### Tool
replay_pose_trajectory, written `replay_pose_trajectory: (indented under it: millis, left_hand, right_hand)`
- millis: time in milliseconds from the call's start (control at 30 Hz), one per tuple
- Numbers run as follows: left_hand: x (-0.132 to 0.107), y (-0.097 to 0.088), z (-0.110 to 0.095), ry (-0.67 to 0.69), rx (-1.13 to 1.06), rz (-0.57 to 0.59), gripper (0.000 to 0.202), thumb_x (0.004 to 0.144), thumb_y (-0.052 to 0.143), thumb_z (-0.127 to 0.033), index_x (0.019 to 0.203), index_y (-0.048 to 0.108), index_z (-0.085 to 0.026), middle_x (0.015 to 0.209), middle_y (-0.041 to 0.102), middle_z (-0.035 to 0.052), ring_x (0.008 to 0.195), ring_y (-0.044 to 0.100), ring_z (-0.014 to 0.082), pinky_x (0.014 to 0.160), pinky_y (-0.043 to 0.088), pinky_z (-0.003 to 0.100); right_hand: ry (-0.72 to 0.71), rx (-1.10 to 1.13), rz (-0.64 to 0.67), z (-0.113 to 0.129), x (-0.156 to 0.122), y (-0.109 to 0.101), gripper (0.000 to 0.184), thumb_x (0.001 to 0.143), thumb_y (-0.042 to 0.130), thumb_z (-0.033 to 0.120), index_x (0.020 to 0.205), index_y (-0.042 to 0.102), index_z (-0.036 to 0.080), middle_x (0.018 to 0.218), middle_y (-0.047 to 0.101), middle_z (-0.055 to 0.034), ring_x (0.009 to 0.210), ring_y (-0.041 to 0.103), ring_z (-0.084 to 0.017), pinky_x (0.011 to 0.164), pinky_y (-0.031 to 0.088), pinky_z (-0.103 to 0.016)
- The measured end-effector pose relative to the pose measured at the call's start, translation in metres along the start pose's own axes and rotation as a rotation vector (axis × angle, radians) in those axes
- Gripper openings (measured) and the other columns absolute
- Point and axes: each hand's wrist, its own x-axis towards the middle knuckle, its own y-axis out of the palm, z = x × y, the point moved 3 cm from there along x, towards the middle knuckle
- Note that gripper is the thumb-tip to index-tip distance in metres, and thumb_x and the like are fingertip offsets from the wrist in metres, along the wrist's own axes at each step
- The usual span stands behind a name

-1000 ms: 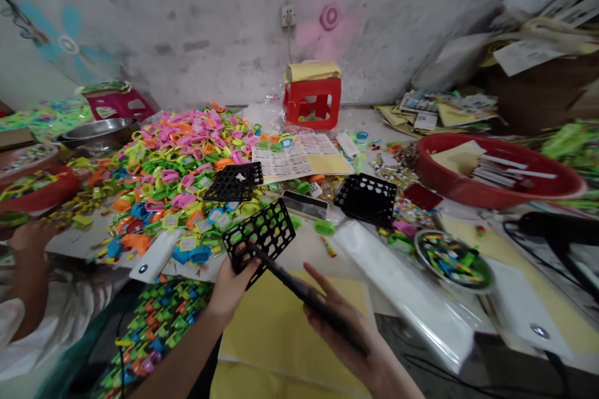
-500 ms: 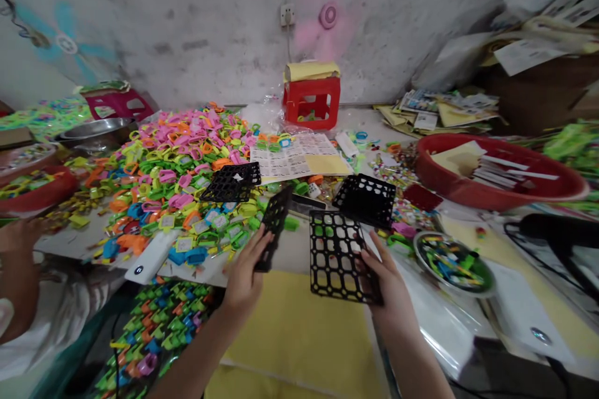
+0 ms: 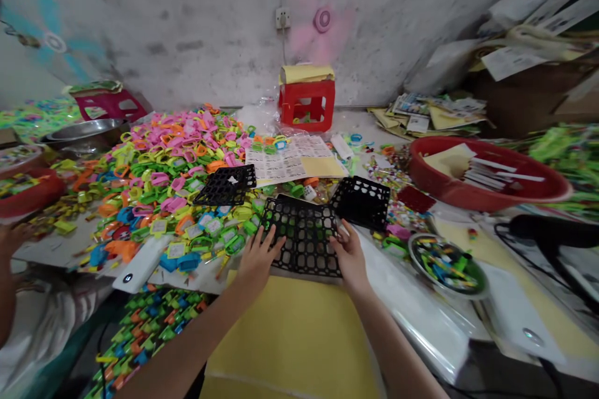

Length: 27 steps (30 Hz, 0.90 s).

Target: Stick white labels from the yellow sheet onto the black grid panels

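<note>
Between my left hand (image 3: 255,262) and right hand (image 3: 352,259) two black grids (image 3: 302,238) lie side by side, left fingers spread, right grip unclear.

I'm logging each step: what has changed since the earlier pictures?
The two black grids, held up and apart earlier, now lie side by side, nearly flat; the right one came left and the left one turned. The left hand and right hand still touch them. The colourful heap, red stool and red basin stayed put.
</note>
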Motion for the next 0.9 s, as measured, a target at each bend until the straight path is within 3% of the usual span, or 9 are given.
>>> replay_pose_trajectory:
  millis: [133, 233, 300, 400, 533, 667, 733, 800, 900]
  left_hand:
    - [-0.001, -0.002, -0.001, -0.031, -0.142, 0.017, 0.081, 0.07, 0.049, 0.003, 0.144, 0.037, -0.027, 0.158, 0.021, 0.0103, 0.145, 0.016, 0.0343, 0.111, 0.028, 0.054]
    - [-0.011, -0.011, 0.0, -0.053, -0.263, 0.001, 0.079, 0.072, 0.053, -0.004, 0.146, 0.034, -0.027, 0.158, 0.019, 0.0099, 0.145, 0.015, 0.0337, 0.112, 0.026, 0.054]
    - [-0.025, -0.019, 0.002, -0.055, -0.319, -0.034, 0.069, 0.077, 0.054, -0.011, 0.142, 0.038, -0.025, 0.154, 0.028, 0.0105, 0.142, 0.024, 0.0321, 0.111, 0.03, 0.052]
    - [-0.053, -0.025, 0.012, -0.091, -0.355, -0.054, 0.043, 0.082, 0.055, -0.019, 0.125, 0.054, -0.022, 0.132, 0.051, 0.0114, 0.125, 0.046, 0.0283, 0.104, 0.038, 0.049]
    - [-0.078, -0.02, 0.027, -0.134, -0.346, 0.057, 0.031, 0.084, 0.057, -0.024, 0.115, 0.058, -0.02, 0.116, 0.06, 0.0094, 0.113, 0.051, 0.0274, 0.098, 0.04, 0.048]
    - [-0.076, -0.026, 0.033, -0.1, -0.344, 0.165, 0.026, 0.084, 0.059, -0.024, 0.109, 0.063, -0.022, 0.106, 0.064, 0.0073, 0.106, 0.054, 0.0265, 0.094, 0.04, 0.043]
    - [-0.071, -0.039, 0.03, -0.021, -0.408, 0.24, 0.018, 0.086, 0.055, -0.024, 0.101, 0.066, -0.022, 0.099, 0.066, 0.0059, 0.097, 0.058, 0.0235, 0.088, 0.042, 0.037]
    - [-0.067, -0.059, 0.025, 0.07, -0.456, 0.288, 0.016, 0.086, 0.053, -0.023, 0.094, 0.067, -0.023, 0.095, 0.067, 0.004, 0.093, 0.059, 0.0215, 0.082, 0.042, 0.033]
    - [-0.068, -0.091, 0.015, 0.164, -0.419, 0.322, 0.016, 0.081, 0.053, -0.015, 0.085, 0.065, -0.025, 0.087, 0.068, 0.0017, 0.089, 0.06, 0.0209, 0.079, 0.041, 0.03]
  right_hand:
    - [-0.16, -0.38, 0.056, -0.003, 0.002, -0.008, 0.061, 0.08, 0.056, 0.045, 0.134, 0.047, 0.018, 0.139, 0.051, -0.0141, 0.124, 0.05, -0.027, 0.106, 0.037, -0.05]
    - [-0.341, -0.684, 0.067, 0.01, -0.014, -0.014, 0.051, 0.084, 0.051, 0.041, 0.129, 0.053, 0.018, 0.143, 0.046, -0.015, 0.132, 0.041, -0.03, 0.107, 0.035, -0.054]
    - [-0.481, -0.826, 0.103, 0.024, -0.037, -0.017, 0.04, 0.087, 0.048, 0.035, 0.123, 0.057, 0.02, 0.137, 0.051, -0.0135, 0.127, 0.047, -0.029, 0.103, 0.039, -0.052]
    - [-0.58, -1.007, 0.246, 0.039, -0.076, -0.019, 0.025, 0.09, 0.045, 0.026, 0.108, 0.063, 0.024, 0.112, 0.066, -0.0087, 0.106, 0.059, -0.026, 0.091, 0.044, -0.045]
    - [-0.534, -1.232, 0.287, 0.043, -0.111, -0.031, 0.024, 0.092, 0.043, 0.024, 0.108, 0.062, 0.023, 0.106, 0.067, -0.0079, 0.097, 0.059, -0.026, 0.084, 0.042, -0.045]
    - [-0.421, -1.273, 0.106, 0.028, -0.12, -0.063, 0.033, 0.091, 0.046, 0.037, 0.118, 0.056, 0.021, 0.117, 0.063, -0.012, 0.105, 0.056, -0.032, 0.084, 0.043, -0.048]
    - [-0.358, -1.195, 0.057, 0.019, -0.122, -0.081, 0.042, 0.088, 0.049, 0.046, 0.122, 0.053, 0.021, 0.117, 0.062, -0.0131, 0.105, 0.057, -0.032, 0.084, 0.045, -0.047]
    - [-0.333, -1.099, 0.087, 0.016, -0.123, -0.092, 0.054, 0.084, 0.054, 0.051, 0.128, 0.048, 0.021, 0.121, 0.061, -0.0135, 0.109, 0.057, -0.031, 0.086, 0.047, -0.045]
    - [-0.359, -1.127, 0.172, 0.031, -0.126, -0.093, 0.066, 0.079, 0.06, 0.047, 0.137, 0.039, 0.023, 0.132, 0.055, -0.0126, 0.12, 0.051, -0.032, 0.096, 0.041, -0.049]
